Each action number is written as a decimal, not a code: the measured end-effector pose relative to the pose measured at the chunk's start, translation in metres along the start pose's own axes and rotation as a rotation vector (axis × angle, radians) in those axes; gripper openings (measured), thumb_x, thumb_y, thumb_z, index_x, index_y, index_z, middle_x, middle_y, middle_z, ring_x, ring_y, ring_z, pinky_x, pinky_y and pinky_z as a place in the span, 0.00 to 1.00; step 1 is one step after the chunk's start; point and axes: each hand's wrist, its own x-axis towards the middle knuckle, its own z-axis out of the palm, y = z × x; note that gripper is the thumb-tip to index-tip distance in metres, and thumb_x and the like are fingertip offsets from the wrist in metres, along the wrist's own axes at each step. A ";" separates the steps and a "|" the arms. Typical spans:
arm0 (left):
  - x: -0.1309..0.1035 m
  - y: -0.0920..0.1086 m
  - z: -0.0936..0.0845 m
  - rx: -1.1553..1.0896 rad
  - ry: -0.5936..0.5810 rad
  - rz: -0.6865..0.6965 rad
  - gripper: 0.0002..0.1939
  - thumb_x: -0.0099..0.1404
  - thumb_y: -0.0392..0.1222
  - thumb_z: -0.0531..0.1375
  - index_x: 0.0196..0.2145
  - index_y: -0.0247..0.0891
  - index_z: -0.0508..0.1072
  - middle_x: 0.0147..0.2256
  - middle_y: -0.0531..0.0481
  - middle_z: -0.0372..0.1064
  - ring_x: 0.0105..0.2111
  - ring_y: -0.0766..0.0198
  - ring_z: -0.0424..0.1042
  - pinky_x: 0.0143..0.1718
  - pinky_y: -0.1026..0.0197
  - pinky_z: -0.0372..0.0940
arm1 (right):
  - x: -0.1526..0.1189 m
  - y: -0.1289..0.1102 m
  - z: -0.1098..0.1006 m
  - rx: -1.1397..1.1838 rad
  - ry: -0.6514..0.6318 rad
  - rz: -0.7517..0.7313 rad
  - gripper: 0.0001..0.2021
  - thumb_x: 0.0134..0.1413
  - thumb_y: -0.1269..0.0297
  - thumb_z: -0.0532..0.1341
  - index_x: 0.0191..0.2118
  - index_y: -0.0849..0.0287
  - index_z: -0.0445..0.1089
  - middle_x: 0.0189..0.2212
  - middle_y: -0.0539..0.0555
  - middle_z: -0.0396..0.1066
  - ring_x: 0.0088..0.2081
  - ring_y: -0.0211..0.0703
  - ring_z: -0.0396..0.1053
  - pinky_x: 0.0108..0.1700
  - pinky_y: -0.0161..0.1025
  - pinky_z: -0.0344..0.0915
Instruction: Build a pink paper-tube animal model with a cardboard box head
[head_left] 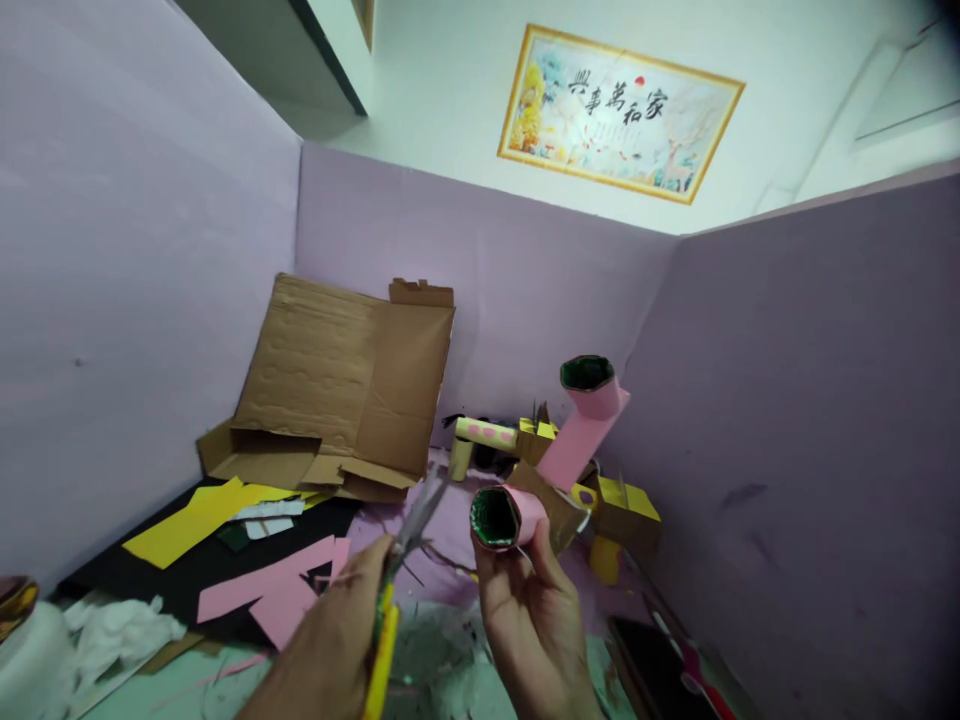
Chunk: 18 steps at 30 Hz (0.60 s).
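My left hand (330,645) is closed round a pair of scissors (385,645) with yellow handles, its blades pointing up and away. In my right hand (534,625), between thumb and fingers, is a pink paper-covered tube (529,512). Its open end faces me and shows a dark green inside. The scissor blades are to the left of the tube, apart from it. Just beyond stands a bent pink tube (576,440), also dark green inside its open top. Whether the two tubes touch is hidden.
An opened cardboard box (337,370) leans on the purple back wall (495,260). Yellow paper (187,525) and pink paper (259,585) lie at left, near crumpled white tissue (120,635). A yellow-topped box (628,505) and a spotted yellow tube (487,433) stand behind.
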 end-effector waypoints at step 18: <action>-0.007 0.030 0.007 0.072 -0.111 0.109 0.31 0.57 0.34 0.49 0.59 0.45 0.53 0.44 0.39 0.69 0.43 0.50 0.70 0.42 0.52 0.66 | 0.008 0.009 -0.014 -0.024 -0.057 0.038 0.24 0.18 0.75 0.76 0.32 0.58 0.77 0.34 0.53 0.79 0.36 0.44 0.76 0.38 0.36 0.74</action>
